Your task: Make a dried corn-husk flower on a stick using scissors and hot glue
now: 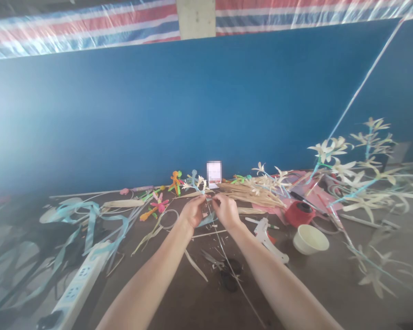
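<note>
My left hand (193, 211) is closed, its fingertips pinched on a long thin stem (226, 257) near the middle of the view. Close beside it on the right, my right hand (226, 211) has its fingers pressed together at the same stem. Small pale flowers (199, 184) stick up just above my left fingertips. From between the hands the stem slants down to the right, towards the front edge. A light blue piece (207, 220) shows below the fingers; what it is attached to is hidden.
Scissors (213, 260) lie below the hands. To the right are a white glue gun (268, 242), a cream bowl (310, 239), a red tape roll (299, 213) and flower branches (344, 169). A power strip (79, 284) and blue ribbons (89, 224) lie left.
</note>
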### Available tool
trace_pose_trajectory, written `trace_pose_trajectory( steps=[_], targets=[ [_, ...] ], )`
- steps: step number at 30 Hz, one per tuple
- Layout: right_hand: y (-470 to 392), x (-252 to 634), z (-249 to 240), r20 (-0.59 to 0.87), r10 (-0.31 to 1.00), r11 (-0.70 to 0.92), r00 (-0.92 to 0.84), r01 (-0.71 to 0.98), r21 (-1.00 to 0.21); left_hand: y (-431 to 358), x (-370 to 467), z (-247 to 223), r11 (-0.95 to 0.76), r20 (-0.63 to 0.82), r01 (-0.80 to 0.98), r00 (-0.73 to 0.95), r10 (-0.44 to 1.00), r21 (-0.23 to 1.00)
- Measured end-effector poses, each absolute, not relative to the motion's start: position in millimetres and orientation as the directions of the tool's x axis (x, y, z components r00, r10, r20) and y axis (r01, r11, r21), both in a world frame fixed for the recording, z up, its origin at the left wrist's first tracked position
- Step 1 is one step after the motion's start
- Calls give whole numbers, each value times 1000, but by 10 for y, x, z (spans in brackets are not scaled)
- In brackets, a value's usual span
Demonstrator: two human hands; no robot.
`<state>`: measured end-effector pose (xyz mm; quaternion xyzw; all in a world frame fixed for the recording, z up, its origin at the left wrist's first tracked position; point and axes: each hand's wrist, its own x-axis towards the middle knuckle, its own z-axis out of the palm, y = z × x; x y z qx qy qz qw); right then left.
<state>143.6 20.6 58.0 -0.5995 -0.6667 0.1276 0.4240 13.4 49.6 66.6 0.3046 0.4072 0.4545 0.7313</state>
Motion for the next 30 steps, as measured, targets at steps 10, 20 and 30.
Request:
trace_pose_trajectory(
  steps=[10, 20, 30],
  targets=[
    [259, 1521, 517, 467, 884, 267, 29, 790, -553, 554, 173, 573, 397, -327, -329, 249, 912, 857],
    [268, 1560, 461, 465, 885, 269, -15, 832, -486, 559, 257, 543, 242, -228, -207, 91, 969, 948],
    [418, 1669, 491, 366, 930, 228, -26, 823, -521, 643, 195, 496, 145, -152, -126, -52, 987, 981]
  ],
)
